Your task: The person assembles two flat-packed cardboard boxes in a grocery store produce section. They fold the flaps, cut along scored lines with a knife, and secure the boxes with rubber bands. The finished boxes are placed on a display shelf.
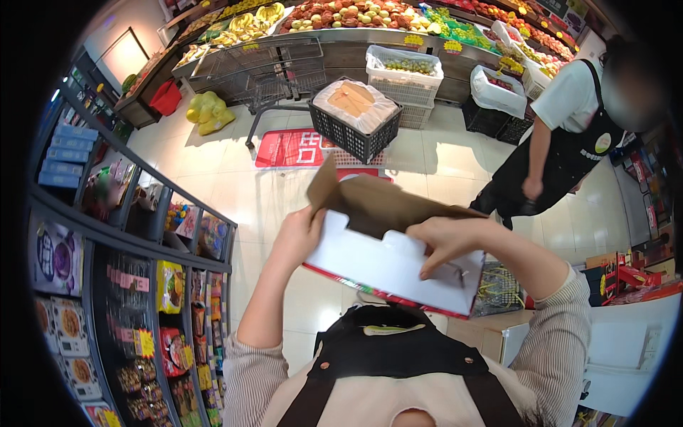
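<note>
Head-worn left fisheye view, facing down and forward, open box (384,269) near, fruit stand (345,54) farther off

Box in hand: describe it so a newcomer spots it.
Start at the fruit stand, then come down past the black crate. Below it, the left hand and right hand are on the box. Unlike the crate, it has raised brown flaps, a white panel and a red edge.

Bright overall. Patches of light and shadow on the far floor (430,164); glare on its near part. Lit panel (124,57) at far left nearly washed out. Fisheye bends the left shelf (142,252); black surround. Co-worker's head (635,82), right: blurred.
</note>
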{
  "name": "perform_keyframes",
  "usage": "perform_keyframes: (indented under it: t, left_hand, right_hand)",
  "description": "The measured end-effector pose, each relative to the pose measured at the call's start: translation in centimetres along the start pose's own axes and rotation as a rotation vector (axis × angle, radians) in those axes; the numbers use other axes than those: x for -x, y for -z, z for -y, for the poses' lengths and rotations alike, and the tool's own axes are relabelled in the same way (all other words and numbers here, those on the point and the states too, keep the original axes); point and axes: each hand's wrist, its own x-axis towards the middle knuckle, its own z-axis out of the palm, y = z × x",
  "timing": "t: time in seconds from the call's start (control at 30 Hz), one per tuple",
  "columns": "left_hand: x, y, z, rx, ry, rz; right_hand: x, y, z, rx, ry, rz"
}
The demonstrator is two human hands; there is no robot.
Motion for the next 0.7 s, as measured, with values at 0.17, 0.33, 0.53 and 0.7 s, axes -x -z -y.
perform_keyframes:
  t: [0.17,0.33,0.53,0.7]
  left_hand:
    - [-1.0,5.2,6.4,0.165,0.145,-0.059]
    - [-6.1,8.4,10.9,0.196,0.183,-0.276]
    - [-13.0,13.7,16.2,0.362,0.235,-0.337]
    - [-14.2,17.4,20.3,0.464,0.487,-0.518]
  right_hand:
    - [-7.7,-0.4,0.8,-0.081,0.254,-0.207]
    - [-14.7,5.7,1.6,0.282,0.260,-0.431]
    - [-27.1,15.3,-2.3,0.491,0.502,-0.660]
    - [-35.9,24.7,-1.5,0.389,0.858,-0.920]
